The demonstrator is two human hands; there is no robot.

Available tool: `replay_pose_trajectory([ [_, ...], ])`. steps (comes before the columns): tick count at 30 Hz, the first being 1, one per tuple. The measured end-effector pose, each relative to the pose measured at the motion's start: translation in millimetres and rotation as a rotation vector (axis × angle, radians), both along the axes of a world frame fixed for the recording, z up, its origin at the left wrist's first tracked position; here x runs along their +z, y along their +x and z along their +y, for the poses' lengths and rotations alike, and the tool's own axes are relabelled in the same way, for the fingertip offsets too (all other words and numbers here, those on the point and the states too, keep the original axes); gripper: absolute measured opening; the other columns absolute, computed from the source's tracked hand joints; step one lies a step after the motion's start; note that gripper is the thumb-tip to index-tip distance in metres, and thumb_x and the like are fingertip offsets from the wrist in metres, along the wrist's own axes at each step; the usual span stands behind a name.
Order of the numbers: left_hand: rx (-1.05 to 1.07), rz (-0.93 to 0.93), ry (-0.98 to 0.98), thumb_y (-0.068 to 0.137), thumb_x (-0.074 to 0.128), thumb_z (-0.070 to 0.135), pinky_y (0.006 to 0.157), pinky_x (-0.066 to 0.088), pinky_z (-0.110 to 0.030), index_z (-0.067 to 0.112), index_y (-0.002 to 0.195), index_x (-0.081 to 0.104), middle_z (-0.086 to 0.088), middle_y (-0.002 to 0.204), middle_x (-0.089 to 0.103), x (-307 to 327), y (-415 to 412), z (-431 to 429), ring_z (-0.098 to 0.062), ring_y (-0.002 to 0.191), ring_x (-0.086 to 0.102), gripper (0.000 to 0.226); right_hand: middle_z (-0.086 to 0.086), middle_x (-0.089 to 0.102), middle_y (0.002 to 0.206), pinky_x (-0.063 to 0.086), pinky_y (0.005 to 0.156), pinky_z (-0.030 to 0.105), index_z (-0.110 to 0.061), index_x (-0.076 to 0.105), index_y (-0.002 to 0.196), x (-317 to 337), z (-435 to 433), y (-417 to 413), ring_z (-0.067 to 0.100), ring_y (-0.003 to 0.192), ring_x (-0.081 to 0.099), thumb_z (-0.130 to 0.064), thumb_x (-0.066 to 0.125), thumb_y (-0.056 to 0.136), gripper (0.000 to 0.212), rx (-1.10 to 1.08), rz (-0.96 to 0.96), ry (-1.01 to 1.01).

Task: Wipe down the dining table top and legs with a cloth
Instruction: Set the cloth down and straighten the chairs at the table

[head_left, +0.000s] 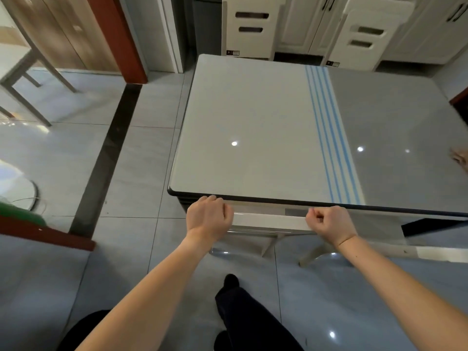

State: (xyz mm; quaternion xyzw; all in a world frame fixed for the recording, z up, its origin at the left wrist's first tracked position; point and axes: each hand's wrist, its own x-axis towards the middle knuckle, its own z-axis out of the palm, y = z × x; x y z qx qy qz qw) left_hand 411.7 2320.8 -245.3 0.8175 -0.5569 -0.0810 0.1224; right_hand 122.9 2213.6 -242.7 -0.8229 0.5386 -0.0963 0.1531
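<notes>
The dining table has a glossy top, white on the left and grey on the right, with blue stripes between and a dark rim. My left hand and my right hand are both closed at the near edge, just below the rim. A white strip runs straight between them, one hand at each end. I cannot tell whether it is a folded cloth or a chair rail. Pale legs show under the table. A blurred tan thing lies at the far right edge of the top.
Two cream chairs stand against the table's far side, with cabinets behind. Another table's grey legs are at the far left, beyond a red-brown door frame. A white round base sits on the tiled floor. My dark-trousered leg is below.
</notes>
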Motion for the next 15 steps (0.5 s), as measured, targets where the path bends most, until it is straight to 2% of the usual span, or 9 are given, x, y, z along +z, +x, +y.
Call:
replay_pose_trajectory([
  [3, 0.0, -0.007, 0.023, 0.083, 0.036, 0.031, 0.053, 0.041, -0.028, 0.016, 0.058, 0.056, 0.004, 0.063, 0.06, -0.1, 0.7, -7.4, -0.019, 0.067, 0.055, 0.035, 0.001, 0.023, 0.039, 0.027, 0.044, 0.03, -0.015, 0.033, 0.046, -0.3, -8.8, -1.2, 0.024, 0.043, 0.028, -0.049, 0.035, 0.081, 0.048, 0.013, -0.014, 0.005],
  [6, -0.001, -0.028, 0.026, 0.083, 0.035, 0.032, 0.051, 0.034, -0.027, 0.017, 0.059, 0.058, 0.005, 0.063, 0.059, -0.6, 2.5, -7.7, -0.018, 0.066, 0.055, 0.036, -0.001, 0.024, 0.039, 0.021, 0.044, 0.028, -0.019, 0.031, 0.047, -0.5, -7.6, -2.7, 0.022, 0.041, 0.031, -0.048, 0.036, 0.081, 0.045, 0.033, -0.037, 0.027],
  [9, -0.029, -0.046, 0.032, 0.083, 0.032, 0.034, 0.051, 0.035, -0.026, 0.019, 0.064, 0.062, 0.005, 0.067, 0.063, -0.4, -0.8, -2.6, -0.017, 0.067, 0.058, 0.039, 0.0, 0.031, 0.04, 0.026, 0.043, 0.027, -0.023, 0.03, 0.045, 4.4, -9.5, -2.7, 0.015, 0.041, 0.033, -0.047, 0.039, 0.081, 0.044, 0.055, -0.027, 0.093],
  [11, -0.051, -0.033, 0.052, 0.087, 0.035, 0.034, 0.056, 0.041, -0.028, 0.019, 0.07, 0.064, 0.005, 0.074, 0.066, 2.9, -1.7, -0.1, -0.017, 0.072, 0.06, 0.037, -0.002, 0.041, 0.043, 0.032, 0.047, 0.026, -0.02, 0.039, 0.047, 7.5, -13.6, -1.3, 0.013, 0.046, 0.042, -0.044, 0.046, 0.085, 0.046, 0.018, 0.055, 0.202],
  [13, -0.075, 0.035, 0.064, 0.092, 0.037, 0.032, 0.063, 0.042, -0.031, 0.018, 0.079, 0.062, 0.003, 0.082, 0.066, 3.7, 0.6, 1.9, -0.018, 0.08, 0.059, 0.031, -0.008, 0.057, 0.055, 0.044, 0.059, 0.032, -0.023, 0.057, 0.06, 13.4, -15.3, 9.6, 0.02, 0.063, 0.058, -0.041, 0.052, 0.088, 0.034, -0.016, 0.119, 0.295],
  [15, -0.08, 0.212, 0.036, 0.093, 0.039, 0.03, 0.067, 0.04, -0.03, 0.017, 0.086, 0.058, 0.003, 0.084, 0.064, 7.3, 6.9, 6.7, -0.019, 0.082, 0.056, 0.024, -0.009, 0.07, 0.079, 0.05, 0.071, 0.029, -0.029, 0.069, 0.087, 17.2, -10.9, 33.8, 0.019, 0.082, 0.066, -0.035, 0.059, 0.09, 0.013, -0.019, 0.046, 0.335],
])
